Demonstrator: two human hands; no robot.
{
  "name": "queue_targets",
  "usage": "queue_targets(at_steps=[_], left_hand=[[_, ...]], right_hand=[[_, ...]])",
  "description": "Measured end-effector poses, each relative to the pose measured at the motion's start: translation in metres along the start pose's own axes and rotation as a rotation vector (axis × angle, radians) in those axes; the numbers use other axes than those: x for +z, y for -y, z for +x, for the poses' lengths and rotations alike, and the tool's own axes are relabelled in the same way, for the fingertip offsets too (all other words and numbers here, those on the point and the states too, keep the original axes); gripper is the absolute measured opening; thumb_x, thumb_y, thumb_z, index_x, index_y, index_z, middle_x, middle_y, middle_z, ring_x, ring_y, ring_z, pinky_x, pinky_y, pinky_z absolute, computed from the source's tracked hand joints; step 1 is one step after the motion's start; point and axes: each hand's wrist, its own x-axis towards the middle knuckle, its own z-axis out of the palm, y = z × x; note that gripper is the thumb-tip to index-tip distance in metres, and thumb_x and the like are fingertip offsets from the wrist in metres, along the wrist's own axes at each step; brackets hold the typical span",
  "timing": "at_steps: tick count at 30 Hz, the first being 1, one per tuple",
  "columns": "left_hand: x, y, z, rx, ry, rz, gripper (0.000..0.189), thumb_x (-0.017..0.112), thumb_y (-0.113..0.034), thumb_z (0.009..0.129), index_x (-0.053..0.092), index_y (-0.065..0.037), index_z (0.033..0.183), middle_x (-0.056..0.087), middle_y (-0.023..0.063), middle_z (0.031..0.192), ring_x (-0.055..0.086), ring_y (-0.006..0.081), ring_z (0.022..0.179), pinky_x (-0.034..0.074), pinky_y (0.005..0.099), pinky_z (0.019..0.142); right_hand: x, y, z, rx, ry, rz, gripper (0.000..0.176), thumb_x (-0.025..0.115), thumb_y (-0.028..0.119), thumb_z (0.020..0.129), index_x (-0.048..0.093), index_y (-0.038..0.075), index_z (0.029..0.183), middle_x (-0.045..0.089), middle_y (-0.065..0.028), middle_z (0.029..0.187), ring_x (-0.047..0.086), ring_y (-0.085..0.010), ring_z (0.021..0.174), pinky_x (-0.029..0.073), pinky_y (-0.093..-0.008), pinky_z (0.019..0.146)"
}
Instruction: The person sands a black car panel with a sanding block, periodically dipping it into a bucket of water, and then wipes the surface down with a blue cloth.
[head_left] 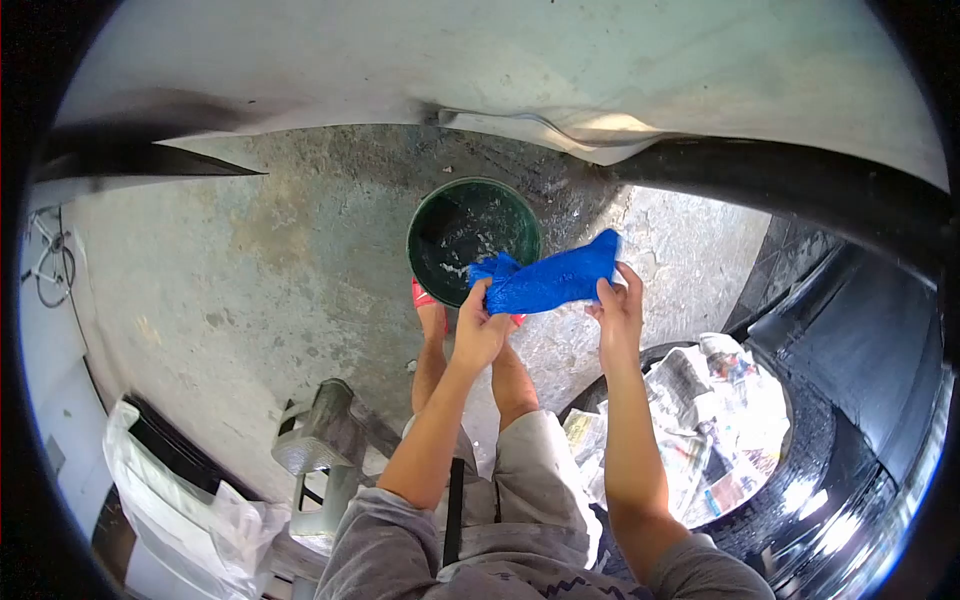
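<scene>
A wet-looking blue cloth point(555, 280) is stretched between my two hands, folded over itself. My left hand point(480, 335) grips its bunched left end, close to the bucket's rim. My right hand point(618, 310) pinches the other end between thumb and fingers, a little higher at the cloth's upper corner. Below stands a dark green bucket point(411, 240) on the floor, with water and some whitish foam or splashes inside. The cloth's left end overlaps the bucket's right rim in this view; whether it touches cannot be seen.
A grey plastic step stool point(322, 455) stands at lower left, beside a plastic-wrapped panel point(175, 485). At right, newspaper sheets point(700, 420) lie over a round dark object, near shiny black sheeting point(850, 350). A large pale panel point(500, 60) hangs overhead. The concrete floor point(300, 300) looks damp.
</scene>
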Motion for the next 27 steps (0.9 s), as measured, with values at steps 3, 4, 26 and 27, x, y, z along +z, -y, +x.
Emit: queue_targets(at_steps=[3, 4, 26, 27], left_hand=[[0.005, -0.009, -0.021, -0.025, 0.021, -0.174, 0.043, 0.057, 0.014, 0.078, 0.055, 0.0, 0.119, 0.058, 0.0024, 0.106, 0.055, 0.009, 0.097, 0.045, 0.0237, 0.084], [0.005, -0.016, -0.027, -0.004, 0.108, -0.133, 0.047, 0.059, 0.013, 0.08, 0.051, 0.001, 0.124, 0.058, 0.0033, 0.11, 0.056, 0.0098, 0.101, 0.045, 0.0251, 0.089], [-0.064, 0.006, -0.06, 0.136, -0.432, 0.116, 0.016, 0.071, -0.007, 0.085, 0.069, 0.003, 0.098, 0.071, 0.0091, 0.095, 0.066, 0.0171, 0.09, 0.051, 0.029, 0.084], [-0.066, 0.003, -0.073, 0.122, -0.445, 0.11, 0.016, 0.071, -0.007, 0.085, 0.069, 0.003, 0.098, 0.071, 0.0091, 0.095, 0.066, 0.0171, 0.09, 0.051, 0.029, 0.084]], right_hand=[[0.036, -0.014, -0.004, 0.23, 0.065, 0.226, 0.06, 0.056, 0.037, 0.098, 0.033, 0.012, 0.147, 0.034, -0.0111, 0.149, 0.044, -0.0203, 0.126, 0.04, -0.0382, 0.102], [0.045, -0.047, 0.003, 0.201, 0.154, 0.402, 0.059, 0.053, 0.041, 0.098, 0.038, 0.009, 0.145, 0.043, -0.0105, 0.145, 0.046, -0.0215, 0.127, 0.04, -0.0374, 0.104], [0.156, -0.114, -0.104, 0.647, 0.025, 0.923, 0.031, 0.057, 0.033, 0.094, 0.063, 0.007, 0.11, 0.069, -0.01, 0.101, 0.067, -0.0248, 0.087, 0.054, -0.0371, 0.082], [0.153, -0.119, -0.113, 0.696, 0.025, 0.892, 0.031, 0.056, 0.032, 0.094, 0.062, 0.007, 0.111, 0.068, -0.0105, 0.103, 0.067, -0.0242, 0.089, 0.054, -0.037, 0.084]])
